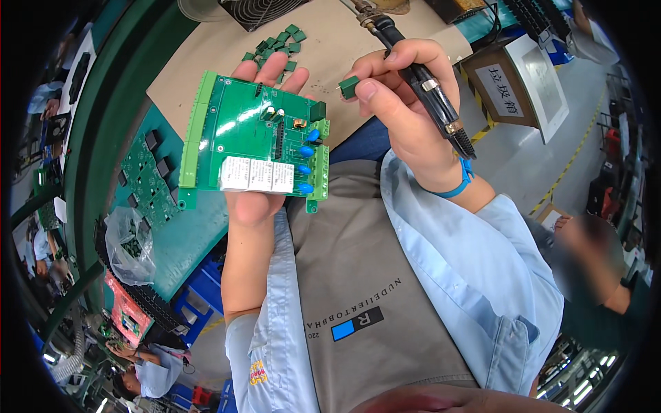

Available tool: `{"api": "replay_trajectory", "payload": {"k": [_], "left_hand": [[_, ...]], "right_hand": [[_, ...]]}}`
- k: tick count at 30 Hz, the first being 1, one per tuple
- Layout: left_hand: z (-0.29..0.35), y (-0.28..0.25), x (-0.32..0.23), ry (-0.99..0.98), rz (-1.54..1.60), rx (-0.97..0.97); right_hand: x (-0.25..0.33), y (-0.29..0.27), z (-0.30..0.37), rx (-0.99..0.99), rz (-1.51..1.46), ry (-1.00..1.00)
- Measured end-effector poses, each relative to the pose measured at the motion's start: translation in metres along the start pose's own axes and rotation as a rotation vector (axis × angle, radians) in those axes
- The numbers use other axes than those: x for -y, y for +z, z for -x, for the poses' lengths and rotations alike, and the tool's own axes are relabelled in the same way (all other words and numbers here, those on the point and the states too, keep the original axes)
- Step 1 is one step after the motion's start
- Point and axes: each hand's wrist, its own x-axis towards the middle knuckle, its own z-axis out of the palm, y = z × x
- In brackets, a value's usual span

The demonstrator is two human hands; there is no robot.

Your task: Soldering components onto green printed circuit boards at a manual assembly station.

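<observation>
My left hand (253, 208) supports a green circuit board (237, 120) from below, its fingertips showing past the far edge. White box-shaped relays (256, 175), several blue disc parts (306, 151) and light green terminal strips (195, 131) are mounted on the board. To the right of it, my right hand (421, 141) pinches a small dark green block with thin metal pins (349, 87) between thumb and finger. That same hand also grips a black-handled soldering iron (430, 93), its front end pointing away from me. The block and the board are apart.
Loose green blocks (275, 47) lie on the brown work sheet (186, 76) beyond the board. A black fan grille (258, 10) is behind them. More circuit boards (148, 179) and a clear plastic bag (129, 246) sit at left. A carton (506, 82) stands at right.
</observation>
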Motion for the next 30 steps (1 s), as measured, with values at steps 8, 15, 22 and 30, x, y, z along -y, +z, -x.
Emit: {"api": "replay_trajectory", "payload": {"k": [8,15,22,30], "left_hand": [[0.004,-0.002,0.007,-0.052,0.000,0.155],[0.005,0.006,0.000,-0.065,-0.087,0.058],[0.008,0.009,-0.008,-0.113,-0.104,0.031],[0.004,0.000,0.010,0.026,-0.137,0.171]], "right_hand": [[-0.009,-0.006,-0.004,0.067,0.136,-0.042],[-0.013,-0.008,-0.004,0.084,0.190,-0.036],[-0.012,-0.010,-0.004,0.126,0.266,-0.007],[-0.013,-0.010,-0.007,0.123,0.248,-0.050]]}}
